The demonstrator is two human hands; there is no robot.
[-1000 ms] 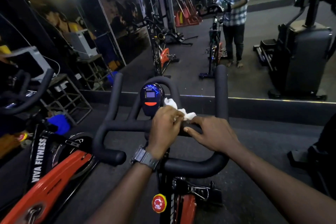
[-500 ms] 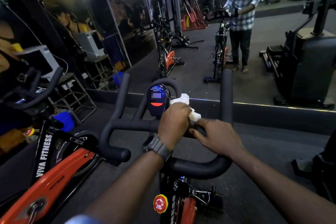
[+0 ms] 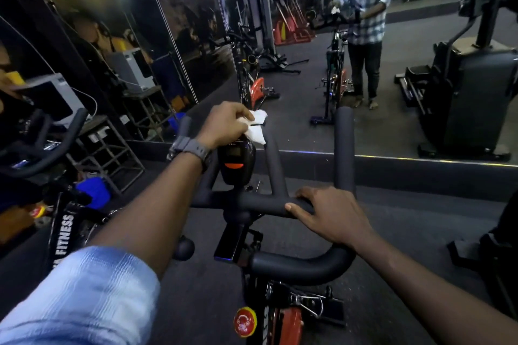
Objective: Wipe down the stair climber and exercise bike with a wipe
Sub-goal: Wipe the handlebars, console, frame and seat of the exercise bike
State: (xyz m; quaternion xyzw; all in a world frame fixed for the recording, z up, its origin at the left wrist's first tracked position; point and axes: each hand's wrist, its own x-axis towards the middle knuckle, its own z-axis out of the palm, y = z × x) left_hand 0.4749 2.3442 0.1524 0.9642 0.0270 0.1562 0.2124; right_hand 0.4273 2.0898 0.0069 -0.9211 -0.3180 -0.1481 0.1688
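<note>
Left: second spin bike [image 3: 42, 218], lettered "FITNESS", untouched; centre-left: left hand [image 3: 224, 124] pinches a crumpled white wipe [image 3: 256, 127] between thumb and fingers, pressing it on top of the exercise bike's console [image 3: 236, 158]; wipe judged light, soft, limp, best bunched in the fingertips so it does not slip; centre-right: right hand [image 3: 329, 214] curled round the handlebar crossbar [image 3: 260, 202], steadying; bar looks stiff, grippy; far right, in the mirror: stair climber [image 3: 471, 92].
</note>
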